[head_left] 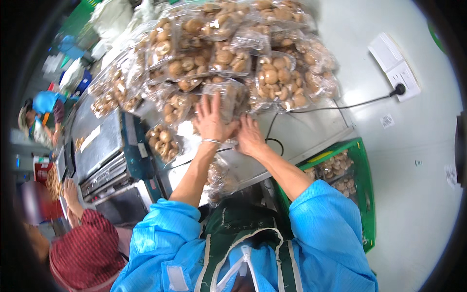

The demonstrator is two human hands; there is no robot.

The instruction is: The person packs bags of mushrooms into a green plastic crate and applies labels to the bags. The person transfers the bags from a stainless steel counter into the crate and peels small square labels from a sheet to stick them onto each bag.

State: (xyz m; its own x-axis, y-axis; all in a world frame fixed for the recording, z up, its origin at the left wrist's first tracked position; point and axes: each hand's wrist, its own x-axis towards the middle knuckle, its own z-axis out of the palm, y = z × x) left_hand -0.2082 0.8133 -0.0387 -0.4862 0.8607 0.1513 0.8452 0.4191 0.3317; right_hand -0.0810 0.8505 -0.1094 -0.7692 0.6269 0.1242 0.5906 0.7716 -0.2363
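Note:
A large heap of clear plastic packs of brown mushrooms (231, 58) is piled on the metal table. My left hand (210, 121) lies with fingers spread on a shiny wrapped pack (226, 97) at the heap's near edge. Close beside it, my right hand (250, 136) rests against the lower side of the packs with its fingers stretched forward. What lies under both palms is partly hidden. One mushroom pack (164, 143) sits left of my hands, and another pack (219, 177) is at the table's near edge, in front of my apron.
A green crate (362, 185) with mushroom packs stands at the right. A black cable (340, 108) runs across the table to a wall socket (403, 78). At the left is a dark machine (99, 151), with a co-worker in a red checked sleeve (95, 233) and another person beyond.

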